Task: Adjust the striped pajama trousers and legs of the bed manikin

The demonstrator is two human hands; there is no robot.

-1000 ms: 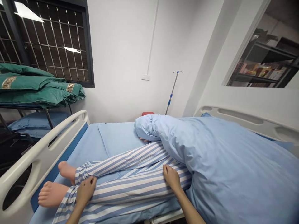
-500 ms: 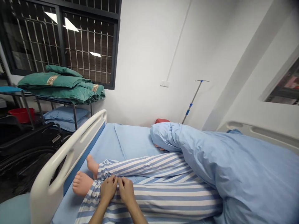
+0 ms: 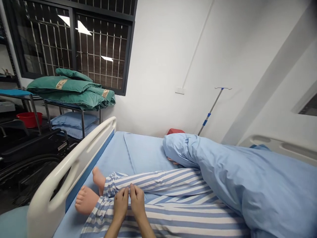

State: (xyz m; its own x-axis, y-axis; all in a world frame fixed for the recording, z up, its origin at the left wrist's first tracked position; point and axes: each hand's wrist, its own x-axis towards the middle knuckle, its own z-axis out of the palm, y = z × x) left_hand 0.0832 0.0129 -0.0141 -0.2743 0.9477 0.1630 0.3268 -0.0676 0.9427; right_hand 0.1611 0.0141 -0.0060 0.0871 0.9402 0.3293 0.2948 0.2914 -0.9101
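Observation:
Side by side, my left hand (image 3: 121, 201) and my right hand (image 3: 137, 200) hang over the shins of a figure lying on the bed. Both are closed, with thumbs and curled fingertips close together; whatever they hold, if anything, is hidden. Below them are blue-and-white striped trousers (image 3: 178, 215). Left of my hands, two bare, smooth pinkish feet (image 3: 86, 200) stick out of the trouser cuffs, like those of a manikin. A light blue quilt (image 3: 223, 168) covers the upper body, and a few fingertips show at its edge.
A white bed end board (image 3: 44, 191) rises at the left, with a black wheelchair (image 3: 34, 155) beyond it. Green cushions or bedding (image 3: 71, 87) lie on a rack below the window. Behind the bed stand an IV pole (image 3: 210, 110) and a red object (image 3: 175, 131).
My view has turned slightly left. My two hands, still closed and close together, have shifted slightly right and farther over the legs. The quilt and legs look unchanged.

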